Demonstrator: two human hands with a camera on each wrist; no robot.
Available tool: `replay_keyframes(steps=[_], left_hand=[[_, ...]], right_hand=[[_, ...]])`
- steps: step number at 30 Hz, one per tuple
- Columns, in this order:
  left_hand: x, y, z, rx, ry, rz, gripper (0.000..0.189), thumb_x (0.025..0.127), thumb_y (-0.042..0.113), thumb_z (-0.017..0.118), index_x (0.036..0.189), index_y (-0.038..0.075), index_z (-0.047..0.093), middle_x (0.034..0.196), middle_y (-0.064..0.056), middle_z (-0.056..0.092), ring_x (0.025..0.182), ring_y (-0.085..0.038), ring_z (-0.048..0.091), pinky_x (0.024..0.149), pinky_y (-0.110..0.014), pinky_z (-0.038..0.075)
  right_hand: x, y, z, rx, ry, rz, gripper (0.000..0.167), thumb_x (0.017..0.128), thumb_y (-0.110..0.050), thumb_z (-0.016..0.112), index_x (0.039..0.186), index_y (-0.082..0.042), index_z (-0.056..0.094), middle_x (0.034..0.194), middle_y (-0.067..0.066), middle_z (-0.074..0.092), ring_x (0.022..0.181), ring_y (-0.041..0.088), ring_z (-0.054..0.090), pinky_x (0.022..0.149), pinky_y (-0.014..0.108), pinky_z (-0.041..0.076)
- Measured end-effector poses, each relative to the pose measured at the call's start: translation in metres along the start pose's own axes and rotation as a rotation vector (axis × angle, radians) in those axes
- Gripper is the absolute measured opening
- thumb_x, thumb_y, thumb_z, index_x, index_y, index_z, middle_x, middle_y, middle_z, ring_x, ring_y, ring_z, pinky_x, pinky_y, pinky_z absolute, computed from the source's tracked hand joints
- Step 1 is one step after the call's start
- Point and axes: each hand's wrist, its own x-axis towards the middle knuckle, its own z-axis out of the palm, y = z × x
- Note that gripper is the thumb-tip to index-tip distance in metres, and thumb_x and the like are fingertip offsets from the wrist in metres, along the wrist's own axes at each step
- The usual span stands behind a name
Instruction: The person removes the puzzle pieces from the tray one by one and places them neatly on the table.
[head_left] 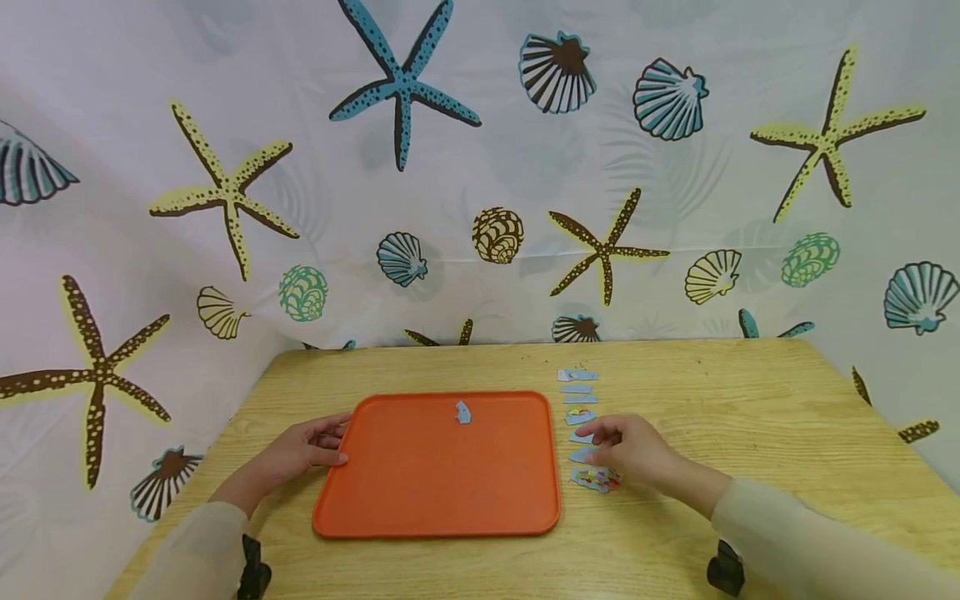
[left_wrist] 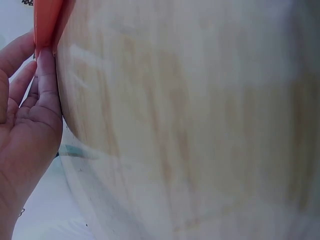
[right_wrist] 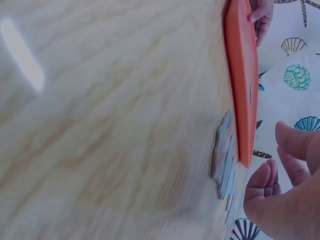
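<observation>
An orange tray [head_left: 442,492] lies on the table, and my left hand [head_left: 306,450] holds its left rim, the thumb on the edge and the other fingers beside it. In the left wrist view the fingers of that hand [left_wrist: 30,105] meet the tray's corner [left_wrist: 46,25]. One small light blue puzzle piece [head_left: 463,412] is on the tray near its back edge. To the tray's right, several flat pieces [head_left: 577,399] form a column, the nearest a multicoloured piece [head_left: 592,478]. My right hand [head_left: 626,450] hovers at this column, fingers bent and apart from the thumb, nothing visible between them.
The wooden table [head_left: 750,417] extends right of the pieces and in front of the tray. A white cloth [head_left: 465,183] printed with starfish and shells hangs behind and along both sides of the table.
</observation>
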Motion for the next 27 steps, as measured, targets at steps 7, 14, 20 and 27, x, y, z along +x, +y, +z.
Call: replay_keyframes(steps=[7, 14, 20, 27], left_hand=[[0.0, 0.001, 0.002, 0.011, -0.004, -0.001, 0.076, 0.088, 0.013, 0.073, 0.149, -0.005, 0.031, 0.133, -0.021, 0.049, 0.112, -0.028, 0.051, 0.086, -0.029, 0.05], [0.0, 0.001, 0.001, 0.014, 0.01, -0.01, 0.076, 0.087, 0.014, 0.074, 0.149, -0.005, 0.032, 0.132, -0.021, 0.048, 0.11, -0.027, 0.051, 0.085, -0.028, 0.05], [0.0, 0.0, 0.0, 0.025, 0.001, -0.009, 0.076, 0.088, 0.014, 0.073, 0.148, -0.005, 0.032, 0.132, -0.021, 0.048, 0.11, -0.027, 0.051, 0.085, -0.029, 0.05], [0.0, 0.002, -0.001, 0.015, -0.001, -0.016, 0.076, 0.088, 0.014, 0.073, 0.149, -0.005, 0.031, 0.133, -0.02, 0.048, 0.111, -0.028, 0.05, 0.086, -0.028, 0.05]], right_hand=[[0.012, -0.006, 0.013, 0.066, 0.001, -0.016, 0.033, 0.087, -0.004, 0.071, 0.118, 0.006, 0.064, 0.097, 0.012, 0.057, 0.078, 0.019, 0.051, 0.067, 0.029, 0.05], [0.029, -0.013, 0.029, 0.083, 0.01, -0.019, 0.033, 0.086, -0.005, 0.073, 0.117, 0.004, 0.065, 0.099, 0.014, 0.059, 0.081, 0.019, 0.054, 0.071, 0.033, 0.05], [0.045, -0.022, 0.042, 0.068, 0.015, -0.035, 0.033, 0.086, -0.003, 0.073, 0.117, 0.005, 0.065, 0.104, 0.019, 0.06, 0.084, 0.019, 0.055, 0.071, 0.03, 0.05], [0.063, -0.03, 0.059, 0.055, 0.009, -0.008, 0.034, 0.087, -0.007, 0.073, 0.12, -0.001, 0.066, 0.108, 0.016, 0.06, 0.091, 0.019, 0.055, 0.076, 0.032, 0.049]])
